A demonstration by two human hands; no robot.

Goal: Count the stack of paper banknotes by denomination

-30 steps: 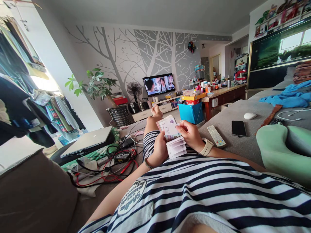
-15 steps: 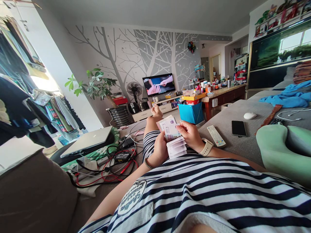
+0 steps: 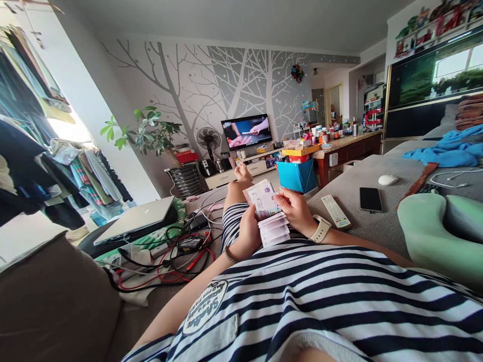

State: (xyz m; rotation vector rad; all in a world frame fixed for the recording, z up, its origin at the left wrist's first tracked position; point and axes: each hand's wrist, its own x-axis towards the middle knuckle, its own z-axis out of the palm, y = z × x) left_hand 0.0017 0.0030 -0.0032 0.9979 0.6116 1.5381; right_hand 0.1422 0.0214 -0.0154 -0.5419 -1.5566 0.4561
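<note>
A stack of banknotes [image 3: 263, 196] is held upright over my lap, its printed faces toward me. My left hand [image 3: 249, 229] is closed around the lower left side of the stack, thumb on the front. My right hand [image 3: 296, 207] pinches the right edge of the top note between thumb and fingers. Below, several folded-down notes [image 3: 274, 231] fan out in layers between my hands and hang toward my striped shirt [image 3: 302, 286]. The fingers behind the notes are hidden.
On the sofa to my right lie a remote control [image 3: 335, 211], a phone [image 3: 371, 199], a white mouse [image 3: 388, 180] and a green neck pillow [image 3: 433, 231]. To my left are a laptop [image 3: 138, 219] and tangled cables [image 3: 188, 246]. A blue box [image 3: 296, 175] stands ahead.
Both hands and the banknotes stay almost exactly where they were; at most my right thumb shifts slightly on the top note. The television picture has changed a little.
</note>
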